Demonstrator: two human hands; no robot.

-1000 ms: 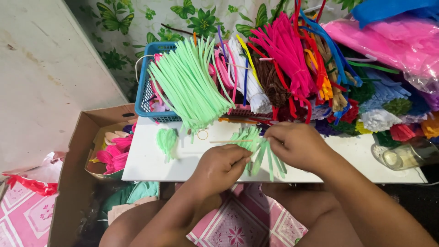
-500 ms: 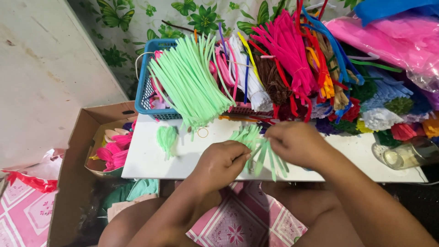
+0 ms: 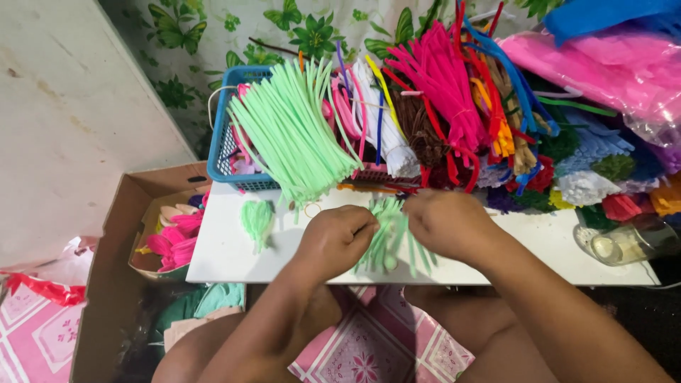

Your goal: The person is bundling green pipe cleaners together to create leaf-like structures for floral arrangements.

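Small bunch of pale-green fuzzy pipe-cleaner pieces (image 3: 386, 237) pinched between left hand (image 3: 339, 237) at nine o'clock and right hand (image 3: 445, 223) at three o'clock, both clamped on its top, over the white rectangular tabletop (image 3: 227, 248). Fingertips and the pinched top hidden beneath knuckles, so exact grip hard to make out. Short, bent strands fanning toward six o'clock, lower ends touching the board; at twelve o'clock a long sheaf of matching green stems (image 3: 294, 138) leaning out of a blue plastic basket (image 3: 223, 145).
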